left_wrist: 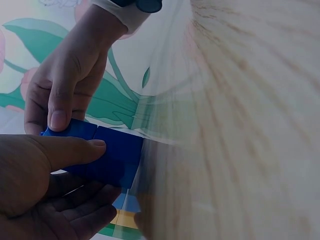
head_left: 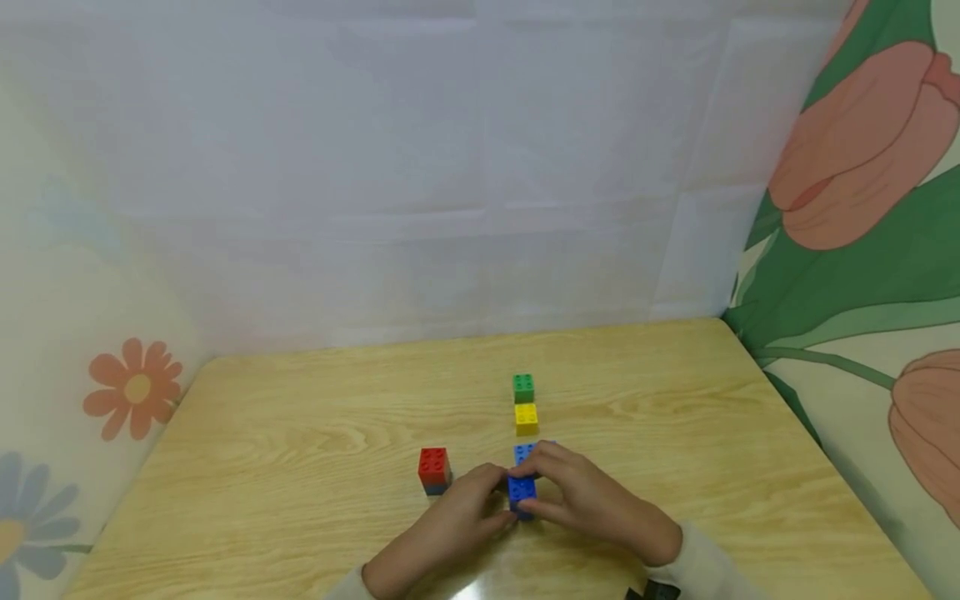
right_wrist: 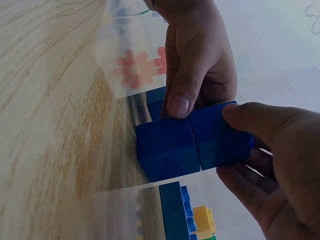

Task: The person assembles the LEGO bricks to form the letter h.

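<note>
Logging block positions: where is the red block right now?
In the head view, the red block sits atop a dark blue block on the table, just left of the left hand.

left sleeve [head_left: 351,587]: off-white | right sleeve [head_left: 705,567]: off-white | black device [head_left: 660,590] beside right sleeve, partly cropped

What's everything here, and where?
Blue plastic bricks: two, dark blue, stacked, front centre
Azure plastic brick: one, light blue, behind stack, partly hidden
Yellow plastic brick: one, yellow, behind azure
Green plastic brick: one, green, behind yellow
Red plastic brick: one, red, left
Navy plastic brick: one, dark blue, beneath red
Woodgrain table: one, tan, below
White cloth backdrop: one, white, rear
Floral walls: two, multicoloured, either side
Black wrist device: one, black, right wrist
Pale sleeves: two, cream, wrists
Left hand: one, bare, grip on lower stacked brick
Right hand: one, bare, grip on upper
</note>
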### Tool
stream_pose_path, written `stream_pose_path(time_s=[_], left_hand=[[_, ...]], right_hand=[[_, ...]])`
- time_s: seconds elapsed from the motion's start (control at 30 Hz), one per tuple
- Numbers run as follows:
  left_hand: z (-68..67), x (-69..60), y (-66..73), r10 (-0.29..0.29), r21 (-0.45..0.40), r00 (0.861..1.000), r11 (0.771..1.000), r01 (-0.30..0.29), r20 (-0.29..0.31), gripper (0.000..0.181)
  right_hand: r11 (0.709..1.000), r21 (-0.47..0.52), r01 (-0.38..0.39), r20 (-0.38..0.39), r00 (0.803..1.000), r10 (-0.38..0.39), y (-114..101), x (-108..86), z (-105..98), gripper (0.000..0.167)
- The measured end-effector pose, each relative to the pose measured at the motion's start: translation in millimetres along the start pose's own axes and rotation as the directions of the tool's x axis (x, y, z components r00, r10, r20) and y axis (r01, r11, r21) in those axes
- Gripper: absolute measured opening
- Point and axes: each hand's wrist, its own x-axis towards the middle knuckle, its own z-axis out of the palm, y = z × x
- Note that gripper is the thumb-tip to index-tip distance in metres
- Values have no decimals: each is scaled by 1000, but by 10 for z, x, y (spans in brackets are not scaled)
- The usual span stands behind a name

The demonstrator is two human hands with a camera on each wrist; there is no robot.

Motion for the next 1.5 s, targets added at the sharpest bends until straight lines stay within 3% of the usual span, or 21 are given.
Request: stream_pose_path(time_s=[0.8,1.5], left_hand=[[7,2,-15,-40,-11,999,999,41,32,44],[-19,-5,-10,-29,4,999,1000,29,41,44]], right_hand=[[999,-9,-32,34,999,33,-22,5,-16,34],[999,-35,-25,31,999,26,-20,10,-6,30]])
